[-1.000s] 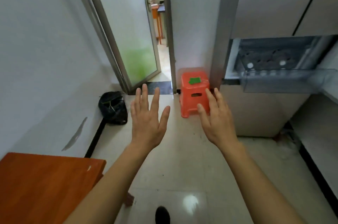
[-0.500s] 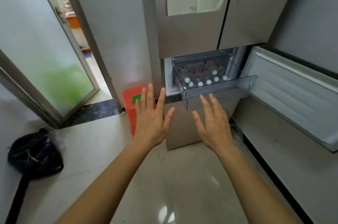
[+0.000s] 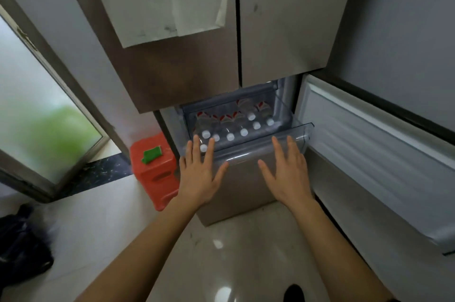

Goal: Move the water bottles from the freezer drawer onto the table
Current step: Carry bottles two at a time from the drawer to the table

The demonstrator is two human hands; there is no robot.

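Water bottles (image 3: 230,136), clear plastic, white-capped, in open transparent plastic freezer drawer (image 3: 246,150).
Left hand (image 3: 198,178), right hand (image 3: 286,173) before drawer front; fingers (image 3: 276,149) straight, spread apart.

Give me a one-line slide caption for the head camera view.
Empty left hand and right hand hover at the open freezer drawer packed with white-capped water bottles, orange stool alongside.

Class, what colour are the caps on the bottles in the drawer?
White, seen in the head view: the caps on the bottles in the drawer.
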